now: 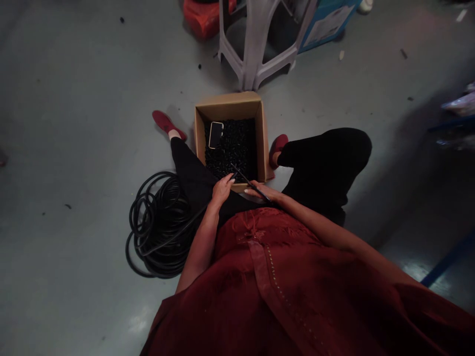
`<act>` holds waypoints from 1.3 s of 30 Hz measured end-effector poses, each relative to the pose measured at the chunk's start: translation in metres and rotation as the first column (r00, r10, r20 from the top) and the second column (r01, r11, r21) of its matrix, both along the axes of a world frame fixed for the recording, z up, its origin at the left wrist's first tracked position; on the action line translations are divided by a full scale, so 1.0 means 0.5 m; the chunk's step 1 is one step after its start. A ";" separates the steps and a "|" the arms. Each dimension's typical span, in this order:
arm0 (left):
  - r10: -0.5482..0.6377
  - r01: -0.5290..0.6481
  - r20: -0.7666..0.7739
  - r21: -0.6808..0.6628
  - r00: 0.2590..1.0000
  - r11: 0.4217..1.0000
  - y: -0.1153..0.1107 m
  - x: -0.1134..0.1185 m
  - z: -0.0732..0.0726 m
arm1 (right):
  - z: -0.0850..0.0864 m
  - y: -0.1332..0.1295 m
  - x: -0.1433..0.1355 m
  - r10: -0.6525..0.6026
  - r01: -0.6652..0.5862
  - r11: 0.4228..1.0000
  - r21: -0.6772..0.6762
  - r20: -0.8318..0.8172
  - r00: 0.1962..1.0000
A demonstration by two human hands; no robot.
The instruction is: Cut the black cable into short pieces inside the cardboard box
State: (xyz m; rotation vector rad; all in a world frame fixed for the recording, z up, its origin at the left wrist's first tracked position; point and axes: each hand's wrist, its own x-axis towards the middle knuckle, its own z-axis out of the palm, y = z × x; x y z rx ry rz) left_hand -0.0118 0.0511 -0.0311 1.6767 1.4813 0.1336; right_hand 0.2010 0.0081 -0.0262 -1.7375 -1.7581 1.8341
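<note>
My left hand (221,190) is closed around the end of a length of black tubing (201,211) at the near edge of a cardboard box (264,143). That length runs back to a large loose coil of black tubing (163,232) beside my left leg. In my right hand (262,191) is a long, thin dark tool (243,176) with a blade-like front; its exact kind is unclear. Its tip points over the box, close to my left fingers. Many small black pieces (237,143) cover the bottom of the box, and a phone (215,135) lies on top of them.
The box stands on the grey floor between my feet. Beyond it are a pale plastic stool (252,49), a red bag (206,20) and a blue box (326,24). Blue metal framing (451,257) stands at the right. Small dark scraps lie scattered about.
</note>
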 end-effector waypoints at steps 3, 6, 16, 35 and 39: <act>-0.001 0.001 0.000 -0.002 1.000 1.000 0.000 0.000 -0.001 | 0.007 0.001 0.002 0.002 -0.002 1.000 0.000 -0.010 1.000; -0.004 0.004 0.003 -0.002 1.000 1.000 0.000 0.000 -0.002 | 0.013 0.001 0.002 0.001 -0.001 1.000 0.010 -0.038 0.999; -0.013 0.013 0.005 -0.021 1.000 1.000 0.000 -0.003 -0.009 | 0.021 0.000 0.000 0.000 -0.001 1.000 -0.011 -0.027 1.000; -0.088 0.094 0.071 -0.081 0.994 0.992 -0.002 -0.006 -0.006 | -0.007 -0.009 -0.009 0.044 -0.053 0.998 0.041 0.190 0.981; -0.080 0.084 0.051 -0.083 0.995 0.993 -0.002 -0.005 -0.010 | -0.009 -0.009 -0.010 0.063 -0.080 0.995 0.063 0.236 0.970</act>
